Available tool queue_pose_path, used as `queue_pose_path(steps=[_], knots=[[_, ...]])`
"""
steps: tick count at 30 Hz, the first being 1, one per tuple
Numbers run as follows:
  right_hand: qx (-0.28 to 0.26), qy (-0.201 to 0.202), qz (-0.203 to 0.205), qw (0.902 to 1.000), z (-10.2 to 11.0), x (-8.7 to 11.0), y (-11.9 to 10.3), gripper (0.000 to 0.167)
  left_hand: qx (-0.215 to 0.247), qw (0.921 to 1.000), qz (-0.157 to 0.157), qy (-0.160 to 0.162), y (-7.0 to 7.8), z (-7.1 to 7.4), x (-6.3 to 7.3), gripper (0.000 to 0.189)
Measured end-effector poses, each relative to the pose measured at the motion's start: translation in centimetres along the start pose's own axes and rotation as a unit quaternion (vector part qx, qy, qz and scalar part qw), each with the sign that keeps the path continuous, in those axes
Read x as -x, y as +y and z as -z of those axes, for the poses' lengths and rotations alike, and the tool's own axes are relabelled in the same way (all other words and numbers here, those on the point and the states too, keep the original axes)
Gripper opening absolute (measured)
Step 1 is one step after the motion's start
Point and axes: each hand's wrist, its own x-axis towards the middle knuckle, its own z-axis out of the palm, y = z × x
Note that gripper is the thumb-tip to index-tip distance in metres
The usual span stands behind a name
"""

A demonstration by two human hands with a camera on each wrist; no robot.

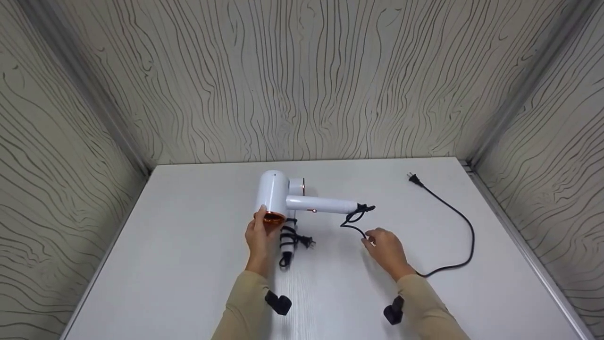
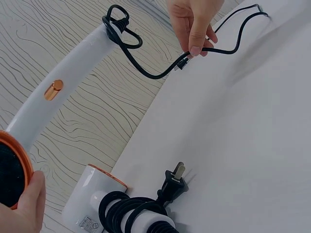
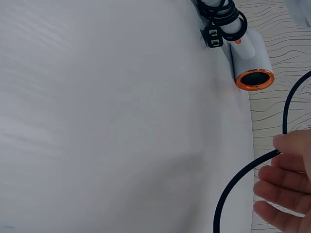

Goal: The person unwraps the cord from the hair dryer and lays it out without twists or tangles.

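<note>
My left hand (image 1: 257, 238) grips a white hair dryer (image 1: 321, 204) by the copper-rimmed end of its barrel, holding it above the table with the handle pointing right. From the handle's end a black cord (image 2: 150, 75) loops down to my right hand (image 1: 387, 250), which pinches it between thumb and fingertips. Beneath the held dryer lies a second white hair dryer (image 3: 252, 60), its own black cord (image 2: 116, 213) wound round the handle. That wound cord ends in a two-pin plug (image 2: 172, 184) beside the handle.
The rest of the held dryer's cord curves over the right side of the white table (image 1: 179, 264), ending in a plug (image 1: 414, 179) near the back. Wood-grain patterned panels (image 1: 302, 80) stand behind and at both sides. Each sleeve carries a small black camera (image 1: 278, 303).
</note>
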Motion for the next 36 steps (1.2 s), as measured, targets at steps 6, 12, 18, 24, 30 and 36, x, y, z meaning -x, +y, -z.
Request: queue_pose_path(steps=[6, 12, 18, 24, 30, 36], knots=[[-0.020, 0.003, 0.004, 0.9998, -0.25, 0.16, -0.05, 0.007, 0.031, 0.9995, -0.001, -0.007, -0.14, 0.01, 0.11, 0.058], [-0.030, 0.014, 0.017, 0.9993, -0.47, 0.35, -0.03, 0.004, 0.015, 0.9998, 0.005, -0.009, -0.23, 0.15, 0.18, 0.063], [-0.034, 0.039, 0.038, 0.9979, -0.44, 0.56, -0.06, 0.003, 0.013, 0.9999, 0.001, -0.007, -0.28, 0.18, 0.16, 0.062], [-0.035, 0.068, 0.065, 0.9950, -0.17, 0.63, -0.20, 0.004, 0.049, 0.9988, 0.002, 0.002, -0.28, 0.01, -0.02, 0.056], [-0.042, 0.110, 0.099, 0.9880, 0.13, 0.52, -0.25, 0.006, 0.021, 0.9998, 0.003, 0.008, -0.12, -0.02, 0.02, 0.058], [-0.048, 0.150, 0.126, 0.9794, 0.39, 0.23, -0.05, 0.007, -0.029, 0.9995, -0.010, 0.011, -0.09, 0.24, 0.08, 0.059]])
